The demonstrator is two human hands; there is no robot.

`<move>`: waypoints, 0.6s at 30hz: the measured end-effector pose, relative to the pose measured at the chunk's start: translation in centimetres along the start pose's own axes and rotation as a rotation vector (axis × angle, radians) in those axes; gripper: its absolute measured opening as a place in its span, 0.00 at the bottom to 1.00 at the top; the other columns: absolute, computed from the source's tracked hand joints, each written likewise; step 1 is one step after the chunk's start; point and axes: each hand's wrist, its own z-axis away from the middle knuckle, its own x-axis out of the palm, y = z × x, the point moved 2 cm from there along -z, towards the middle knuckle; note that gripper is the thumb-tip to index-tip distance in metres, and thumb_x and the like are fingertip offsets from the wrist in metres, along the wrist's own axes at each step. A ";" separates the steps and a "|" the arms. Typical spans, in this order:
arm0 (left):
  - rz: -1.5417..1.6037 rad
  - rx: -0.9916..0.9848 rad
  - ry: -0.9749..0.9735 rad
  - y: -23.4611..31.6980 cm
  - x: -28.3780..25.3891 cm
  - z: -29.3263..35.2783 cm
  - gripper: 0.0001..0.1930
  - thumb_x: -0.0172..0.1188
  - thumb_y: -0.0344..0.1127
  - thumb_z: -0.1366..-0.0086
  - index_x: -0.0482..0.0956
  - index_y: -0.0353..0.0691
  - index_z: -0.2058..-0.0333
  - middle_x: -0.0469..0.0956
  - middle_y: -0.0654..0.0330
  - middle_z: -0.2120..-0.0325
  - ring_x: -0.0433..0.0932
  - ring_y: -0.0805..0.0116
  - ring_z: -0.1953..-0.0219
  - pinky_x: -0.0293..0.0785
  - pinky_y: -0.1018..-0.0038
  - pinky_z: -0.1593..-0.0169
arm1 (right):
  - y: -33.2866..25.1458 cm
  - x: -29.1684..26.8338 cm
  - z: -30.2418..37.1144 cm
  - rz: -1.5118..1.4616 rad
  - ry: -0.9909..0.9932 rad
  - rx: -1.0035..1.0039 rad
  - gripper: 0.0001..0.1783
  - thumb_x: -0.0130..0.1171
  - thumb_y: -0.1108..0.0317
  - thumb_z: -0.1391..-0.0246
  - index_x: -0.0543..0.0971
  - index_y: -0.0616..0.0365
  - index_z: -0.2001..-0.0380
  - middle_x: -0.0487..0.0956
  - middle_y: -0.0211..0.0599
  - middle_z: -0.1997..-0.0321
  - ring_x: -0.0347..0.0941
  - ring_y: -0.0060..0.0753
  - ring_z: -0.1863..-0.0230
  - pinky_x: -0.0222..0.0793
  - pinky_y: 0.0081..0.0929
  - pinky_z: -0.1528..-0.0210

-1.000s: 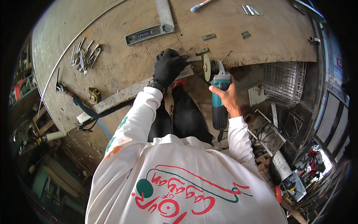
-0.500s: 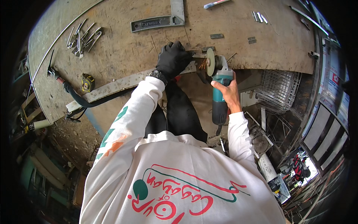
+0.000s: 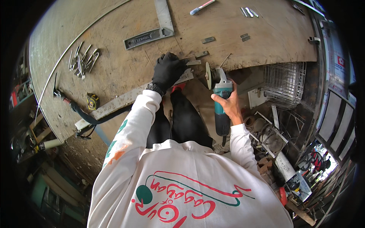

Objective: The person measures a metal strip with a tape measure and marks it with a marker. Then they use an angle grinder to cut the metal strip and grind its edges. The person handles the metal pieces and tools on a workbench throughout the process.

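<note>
In my right hand (image 3: 230,103), which is bare, I grip a teal and black angle grinder (image 3: 222,122). Its round cutting disc (image 3: 208,76) stands upright just off the workbench's near edge. My left hand (image 3: 169,70) wears a black glove and presses down on the bench with its fingers curled. From under those fingers sticks the end of a thin metal bar (image 3: 194,62), apart from the disc; the rest of it is hidden by the glove. A small dark metal piece (image 3: 202,54) lies just beyond the bar's end.
On the wooden workbench (image 3: 133,70) lie an angle square (image 3: 146,38), bent metal rods (image 3: 83,62), a tape measure (image 3: 92,101), a brush (image 3: 202,7) and small metal pieces (image 3: 208,40). A long metal bar (image 3: 114,105) runs along the near edge. A wire basket (image 3: 285,83) stands lower right.
The sparks at the disc have stopped, and the grinder has drawn back from the bar's end. My view has shifted a little; my left hand keeps its place on the bar.
</note>
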 end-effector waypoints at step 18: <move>0.091 0.031 0.030 -0.4 -0.5 -0.6 0.09 0.75 0.48 0.36 0.91 0.53 0.66 0.80 0.58 0.63 0.80 0.49 0.58 0.77 0.55 0.58 | -6.0 -0.4 -1.7 0.692 0.029 -0.236 0.56 0.77 0.63 0.54 0.60 0.46 0.22 0.82 0.56 0.50 0.82 0.65 0.51 0.80 0.56 0.51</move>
